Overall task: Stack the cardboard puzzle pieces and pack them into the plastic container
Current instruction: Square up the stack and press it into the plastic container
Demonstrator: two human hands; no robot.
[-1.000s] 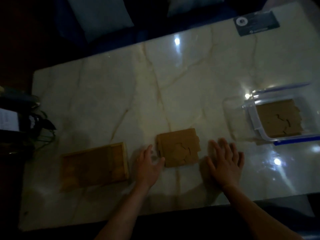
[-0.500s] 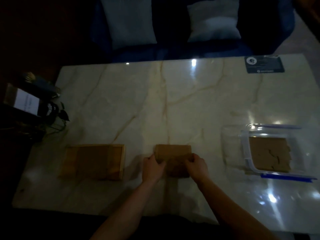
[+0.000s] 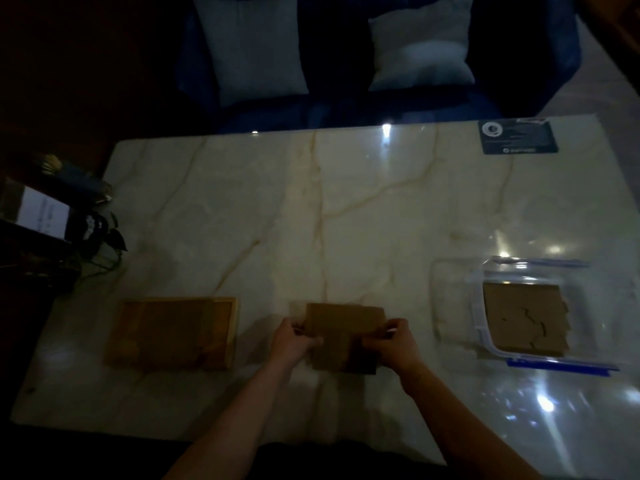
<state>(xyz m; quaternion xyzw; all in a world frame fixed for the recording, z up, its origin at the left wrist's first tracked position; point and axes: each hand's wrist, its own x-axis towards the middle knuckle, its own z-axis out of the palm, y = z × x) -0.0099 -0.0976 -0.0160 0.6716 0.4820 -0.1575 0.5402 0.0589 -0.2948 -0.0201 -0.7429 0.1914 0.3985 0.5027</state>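
- I see a pale, glossy marble table with tan veins (image 3: 346,209) filling most of the dim view; a dark blue sofa (image 3: 346,109) with two light grey cushions (image 3: 254,46) stands behind its far edge.
- A shallow rectangular wooden tray (image 3: 173,332) lies on the table near its front left.
- A clear plastic container with blue clips (image 3: 485,327) sits at the front right, with a flat layer of brown cardboard puzzle pieces (image 3: 526,318) already inside it.
- A small dark printed card (image 3: 518,136) lies at the far right corner.
- Between tray and container I see the brown stack of cardboard puzzle pieces (image 3: 344,322), lifted and tilted, well apart from the container.
- My left hand (image 3: 294,342) is closed on the stack's left edge, fingers curled around it.
- My right hand (image 3: 394,344) pinches the right edge, thumb on top.
- Dark clutter (image 3: 52,220) to the left of the table is too dim to identify.
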